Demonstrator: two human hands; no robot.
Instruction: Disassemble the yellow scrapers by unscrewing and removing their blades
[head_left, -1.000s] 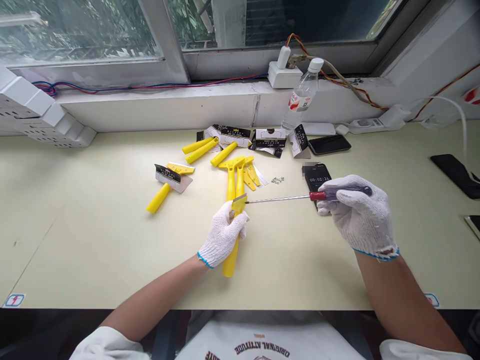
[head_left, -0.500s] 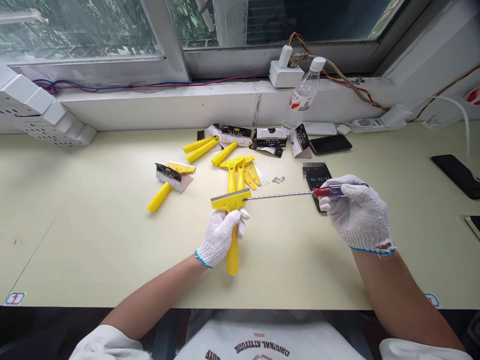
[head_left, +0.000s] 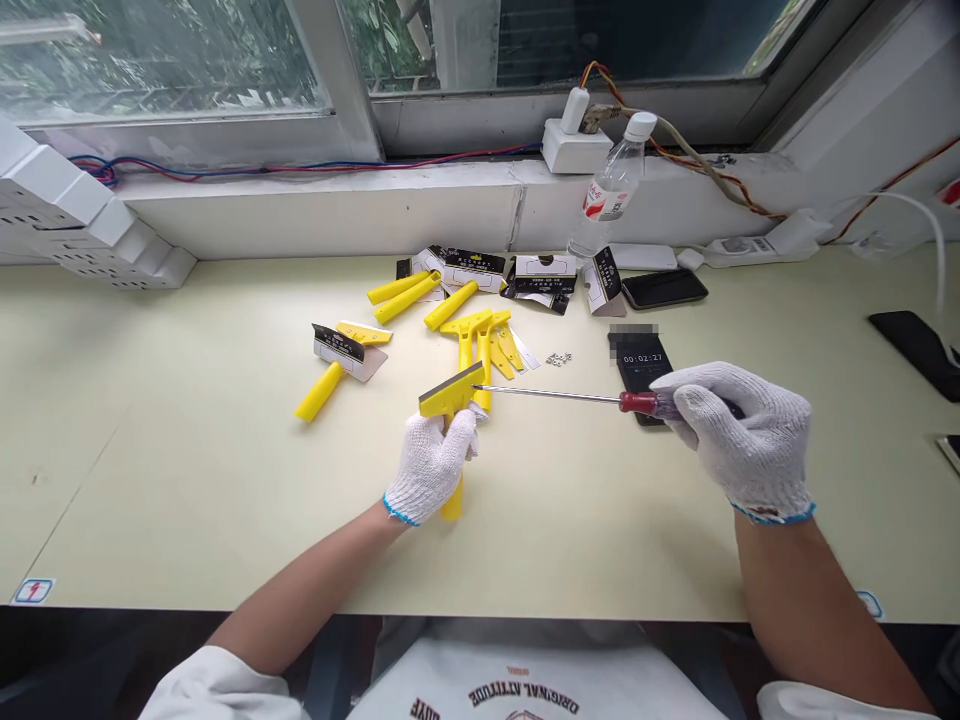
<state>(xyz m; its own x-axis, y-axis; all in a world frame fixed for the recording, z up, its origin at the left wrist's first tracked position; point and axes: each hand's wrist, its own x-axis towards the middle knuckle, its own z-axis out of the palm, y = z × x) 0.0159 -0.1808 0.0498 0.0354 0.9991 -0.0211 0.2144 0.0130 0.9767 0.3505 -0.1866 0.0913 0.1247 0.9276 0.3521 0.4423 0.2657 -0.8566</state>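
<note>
My left hand (head_left: 433,462), in a white knit glove, is closed around the neck of a yellow scraper (head_left: 452,397). A grey blade lies along the scraper's upper edge, and its handle points down toward me. My gloved right hand (head_left: 739,435) grips the handle of a screwdriver (head_left: 564,395). The long shaft runs left, and its tip meets the right part of the scraper's head; whether a screw sits there is too small to tell. Just beyond are more yellow scraper bodies (head_left: 484,350), loose yellow plates (head_left: 504,352) and a small pile of screws (head_left: 559,359).
A scraper in black-and-white card (head_left: 341,348) lies to the left. Yellow handles (head_left: 405,298) and packaging cards (head_left: 541,280) line the back. A phone (head_left: 643,365) showing a timer lies beside my right hand. Behind stand a water bottle (head_left: 606,195) and another phone (head_left: 664,289).
The scraper has tilted and shifted slightly left with my left hand. My right hand has moved a little to the right and changed its hold on the screwdriver, whose tip stays on the scraper head.
</note>
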